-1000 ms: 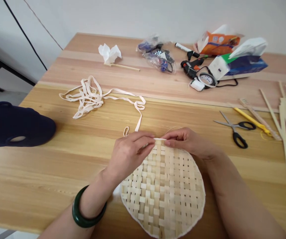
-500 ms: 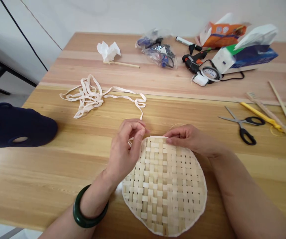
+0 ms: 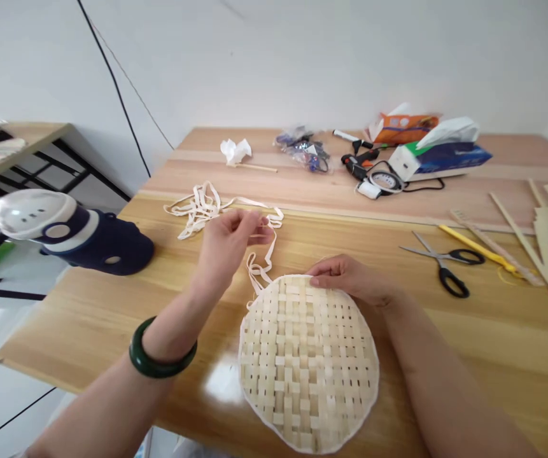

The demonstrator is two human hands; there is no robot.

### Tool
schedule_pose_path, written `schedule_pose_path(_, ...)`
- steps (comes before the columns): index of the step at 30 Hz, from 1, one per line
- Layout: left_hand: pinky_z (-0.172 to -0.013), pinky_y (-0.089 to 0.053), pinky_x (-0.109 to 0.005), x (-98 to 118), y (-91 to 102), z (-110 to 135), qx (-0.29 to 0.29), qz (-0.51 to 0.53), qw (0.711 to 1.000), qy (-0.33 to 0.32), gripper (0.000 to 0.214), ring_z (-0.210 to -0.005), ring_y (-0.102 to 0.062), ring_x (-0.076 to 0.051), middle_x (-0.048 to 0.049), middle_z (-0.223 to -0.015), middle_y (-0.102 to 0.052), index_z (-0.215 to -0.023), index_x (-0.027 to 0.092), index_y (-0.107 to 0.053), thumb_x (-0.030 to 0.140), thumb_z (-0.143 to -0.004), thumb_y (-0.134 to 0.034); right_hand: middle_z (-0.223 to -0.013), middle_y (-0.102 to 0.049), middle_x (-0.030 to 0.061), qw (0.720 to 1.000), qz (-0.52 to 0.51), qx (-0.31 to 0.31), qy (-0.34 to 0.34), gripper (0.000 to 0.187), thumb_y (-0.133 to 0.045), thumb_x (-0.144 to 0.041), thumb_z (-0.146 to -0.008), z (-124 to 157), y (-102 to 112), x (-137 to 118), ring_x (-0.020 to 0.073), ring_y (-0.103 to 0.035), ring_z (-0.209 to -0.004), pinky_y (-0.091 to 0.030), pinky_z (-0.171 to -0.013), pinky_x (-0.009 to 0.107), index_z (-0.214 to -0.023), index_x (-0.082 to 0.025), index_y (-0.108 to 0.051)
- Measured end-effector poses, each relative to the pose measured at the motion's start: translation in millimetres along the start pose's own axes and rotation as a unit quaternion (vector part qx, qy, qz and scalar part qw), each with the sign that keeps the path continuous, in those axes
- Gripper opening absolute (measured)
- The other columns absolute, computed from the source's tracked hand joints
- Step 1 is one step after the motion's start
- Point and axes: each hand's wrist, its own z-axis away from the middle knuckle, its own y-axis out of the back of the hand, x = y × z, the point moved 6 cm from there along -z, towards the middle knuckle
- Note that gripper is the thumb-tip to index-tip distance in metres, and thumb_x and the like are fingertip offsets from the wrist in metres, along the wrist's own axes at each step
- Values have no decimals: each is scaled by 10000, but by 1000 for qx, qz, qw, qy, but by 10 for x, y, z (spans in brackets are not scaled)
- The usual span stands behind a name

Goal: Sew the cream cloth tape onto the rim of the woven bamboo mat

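Bright, even light, its source hard to tell, surrounds your right hand (image 3: pixel 343 277) at its grip on the woven disc (image 3: pixel 309 369), and the wall (image 3: pixel 302 57) beyond reads pale grey. Glare whites out a patch of tabletop (image 3: pixel 188 394) left of the grip and nearer you; soft shadow darkens the wood beside your right forearm (image 3: pixel 440 369). Left of the grip, your left hand (image 3: pixel 228 245) shows slightly blurred fingertips. Farther left, shine washes the bottle's lid (image 3: pixel 28 213), stretched by the wide lens; the corner far right dims.
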Motion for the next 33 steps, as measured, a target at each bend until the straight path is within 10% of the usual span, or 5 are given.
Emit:
schedule_pose_path(5,-1037,-466,-481,456,-365,-138,-82,-209,953,-201,343,-1325,-498,-313,-159,-1468,-498,-1057,164,-692,159,-714,-710,-830,-715,11,999,-16,5,45,345,-743,-480,-767,7,35,-14,117,-603,-683,-458,-659,247,-912,-168,-749)
schedule_pose_path(11,-850,-553,-388,-121,-391,233,-138,-123,982,28,337,-898,-719,-248,-90,-911,-777,-836,157,-761,411,-891,-548,-803,-695,7,995,-51,31,75,367,-763,-488,-727,41,54,-28,115,-580,-666,-444,-650,249,-872,-153,-731)
schedule_pose_path(18,-641,-526,-256,-466,-450,535,-222,50,952,204,318,-707,-690,-173,-42,-799,-761,-918,164,-774,449,-797,-703,-859,-721,17,992,-62,74,77,359,-763,-480,-725,49,87,10,139,-614,-725,-453,-694,263,-910,-174,-752)
schedule_pose_path(33,-567,-487,-243,-512,-292,389,-147,-32,985,87,204,-637,-649,-155,-37,-723,-751,-795,165,-773,365,-761,-748,-851,-711,22,995,-43,91,27,340,-755,-479,-745,33,81,41,130,-598,-693,-446,-633,247,-922,-188,-762)
